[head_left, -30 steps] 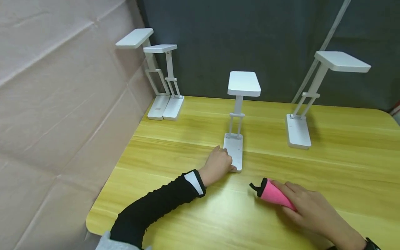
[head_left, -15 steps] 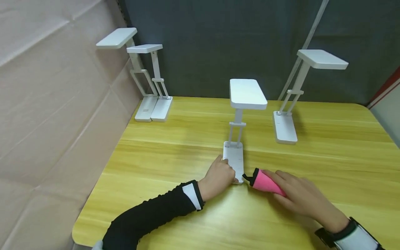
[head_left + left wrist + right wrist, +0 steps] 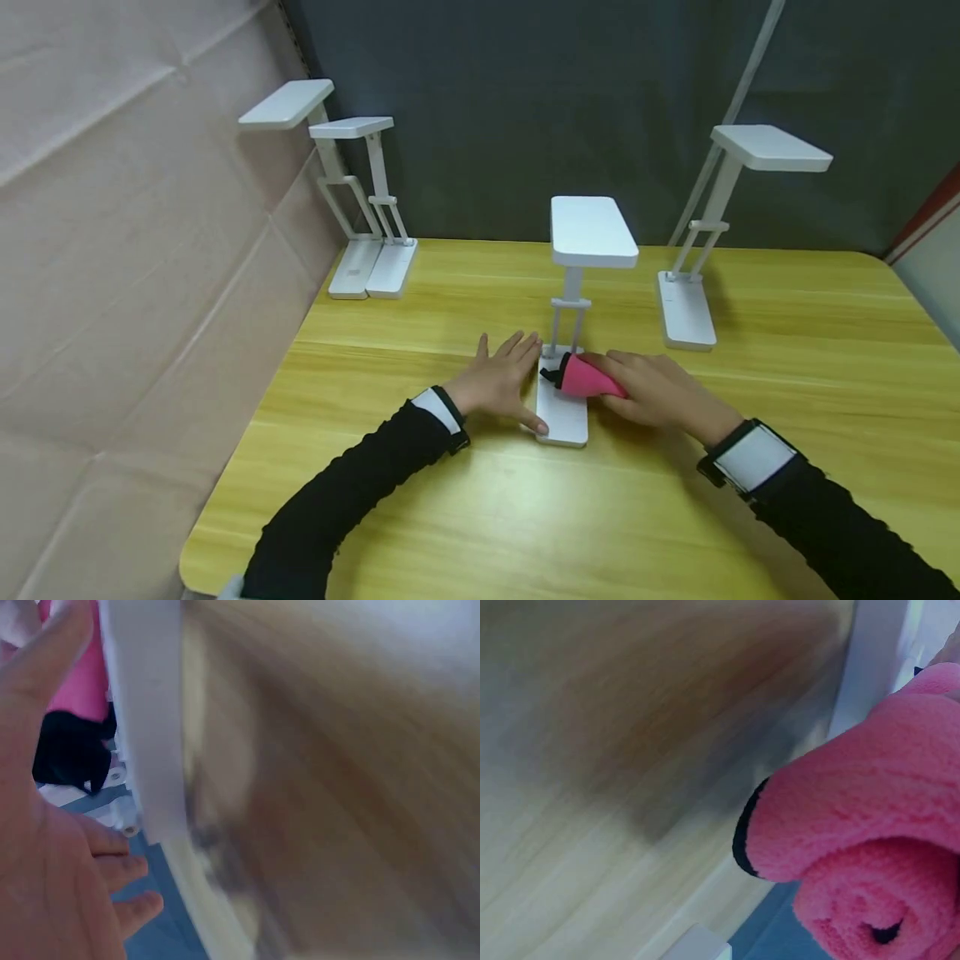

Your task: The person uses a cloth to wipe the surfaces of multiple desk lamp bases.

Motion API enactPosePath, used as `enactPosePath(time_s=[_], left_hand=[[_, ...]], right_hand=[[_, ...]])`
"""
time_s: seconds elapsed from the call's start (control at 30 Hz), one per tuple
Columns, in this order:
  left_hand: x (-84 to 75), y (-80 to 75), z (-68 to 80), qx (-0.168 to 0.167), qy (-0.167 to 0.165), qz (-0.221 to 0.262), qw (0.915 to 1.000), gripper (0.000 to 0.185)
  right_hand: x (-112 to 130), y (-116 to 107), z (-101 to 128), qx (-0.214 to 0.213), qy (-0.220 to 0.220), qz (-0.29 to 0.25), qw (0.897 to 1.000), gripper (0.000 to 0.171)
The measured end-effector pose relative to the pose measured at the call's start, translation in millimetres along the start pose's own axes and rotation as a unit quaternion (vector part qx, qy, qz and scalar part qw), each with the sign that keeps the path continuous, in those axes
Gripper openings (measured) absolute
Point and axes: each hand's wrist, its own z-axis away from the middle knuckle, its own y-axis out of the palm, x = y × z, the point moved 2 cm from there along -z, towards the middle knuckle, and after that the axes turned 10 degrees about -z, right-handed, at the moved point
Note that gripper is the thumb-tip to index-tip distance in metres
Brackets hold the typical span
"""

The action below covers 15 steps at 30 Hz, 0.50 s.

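A white folding desk lamp [image 3: 579,250] stands at the table's middle, its flat base [image 3: 564,414] toward me. My left hand [image 3: 501,379] lies flat on the wood beside the base, fingers spread, thumb against the base's left edge [image 3: 146,712]. My right hand [image 3: 654,388] grips a rolled pink cloth with black trim [image 3: 581,377] and presses it onto the base's far end, near the lamp's stem. The right wrist view shows the pink cloth [image 3: 862,825] close up, curled into a roll.
Two more white lamps [image 3: 352,200] stand side by side at the back left by the cardboard wall [image 3: 135,250]. Another lamp [image 3: 720,225] stands at the back right. A dark curtain [image 3: 525,100] closes the far side. The yellow wooden table [image 3: 787,400] has a rounded front left corner.
My right hand slid the pink cloth left and forward from the bare table onto the lamp's base. My left hand uncurled from the base's near corner and now lies flat beside it.
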Motion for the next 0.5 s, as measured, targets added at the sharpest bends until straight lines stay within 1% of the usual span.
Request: enactPosePath(time_s=[0.07,0.13,0.33,0.5], left_hand=[[0.6,3.0,-4.2,0.014,0.016,0.006,0.9998,0.132],[0.1,4.1,-6.7,0.019,0.021,0.001,0.9996,0.133],[0.1,4.6,-10.4,0.014,0.009,0.000,0.9999,0.135],[1.8,6.3,-12.3,0.025,0.003,0.017,0.9995,0.135]], right_hand=[[-4,3,-3,0.006,0.010,-0.006,1.000,0.051],[-7,5,-6,0.008,0.017,-0.010,1.000,0.050],[-10,9,-7,0.021,0.036,-0.027,0.999,0.050],[-9,12,-3,0.036,0.044,-0.042,0.997,0.050]])
